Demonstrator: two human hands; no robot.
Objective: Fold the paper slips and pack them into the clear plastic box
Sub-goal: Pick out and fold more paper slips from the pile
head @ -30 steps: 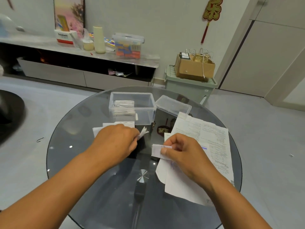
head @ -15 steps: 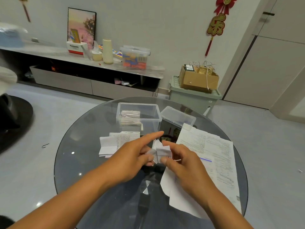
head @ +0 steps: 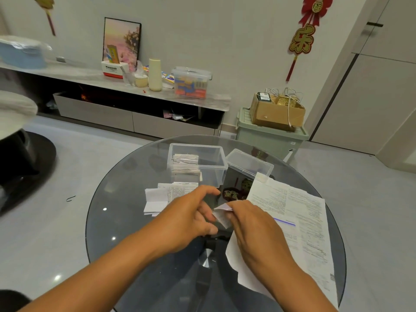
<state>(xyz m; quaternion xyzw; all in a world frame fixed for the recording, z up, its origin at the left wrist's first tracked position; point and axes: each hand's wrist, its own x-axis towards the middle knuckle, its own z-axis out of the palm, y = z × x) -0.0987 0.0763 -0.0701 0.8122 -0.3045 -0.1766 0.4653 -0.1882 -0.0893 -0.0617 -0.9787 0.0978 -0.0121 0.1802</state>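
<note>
Both hands are over the middle of the round dark glass bench (head: 126,221), working one small white folded paper slip (head: 221,216) between them. The right hand (head: 254,226) has its fingers curled down over the slip's right edge and is pinching it. The left hand (head: 191,219) is right up against the slip's left side with fingers bent, index finger sticking out forward; it looks like the fingertips are on the paper, but I honestly can't tell if it's actually gripping or just touching.

The clear rectangular plastic box (head: 211,163) sits open toward the far side of the bench, just beyond the hands. Its left half holds a stack of folded white slips (head: 185,165); the right half looks bare. The box's clear plastic lid (head: 249,164) lies just beside it on the right, touching or nearly so.

A loose pile of white paper pieces with print (head: 164,197) lies in front of the box, partly tucked behind the left hand. A large white printed sheet (head: 299,221) covers the right side of the bench, under the right wrist, with its near-left edge ragged.
</note>
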